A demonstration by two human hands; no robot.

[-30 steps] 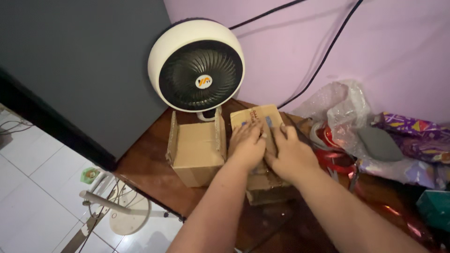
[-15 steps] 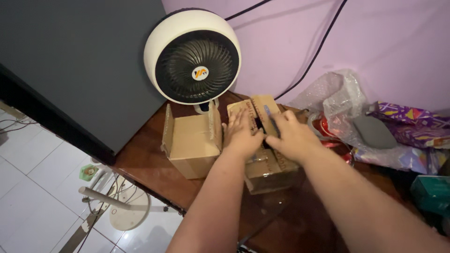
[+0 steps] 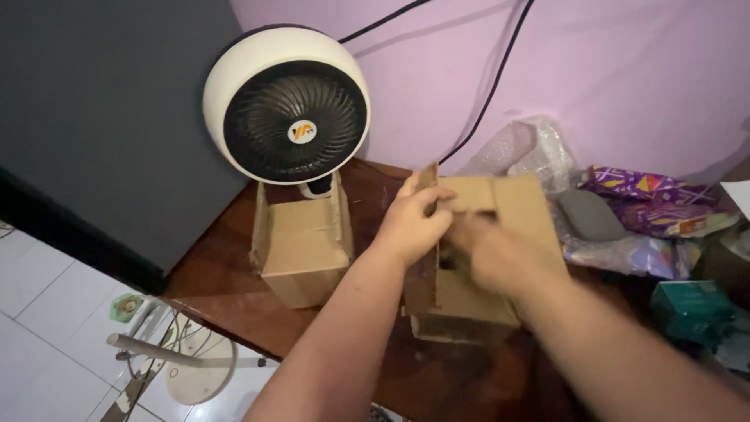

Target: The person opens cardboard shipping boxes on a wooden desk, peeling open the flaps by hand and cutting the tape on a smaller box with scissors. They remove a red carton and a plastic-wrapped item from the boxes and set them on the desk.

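Brown corrugated cardboard is what both hands are working on: a cardboard box (image 3: 469,273) standing on the dark wooden table (image 3: 226,258), just right of a second, smaller open box (image 3: 301,242). The step in hand is judged to be the opening of the flaps. The left hand (image 3: 410,223) is closed on the upright left flap (image 3: 427,184), its fingers (image 3: 433,195) curled over the flap's top edge. The right hand (image 3: 500,254) lies over the box's opening and is blurred by motion; whether its fingers are open or closed on anything cannot be told. The right flap (image 3: 519,207) is seen laid back.

The next move is judged to call for the left flap to be held clear and the box kept steady while the inside is reached.

Counted: two cardboard boxes, both open at the top; one round white fan (image 3: 287,105) behind the smaller box; two black cables (image 3: 500,70) on the lilac wall; one clump of clear plastic wrap (image 3: 519,148); one grey pouch (image 3: 590,215); one teal carton (image 3: 691,309) at the right edge.
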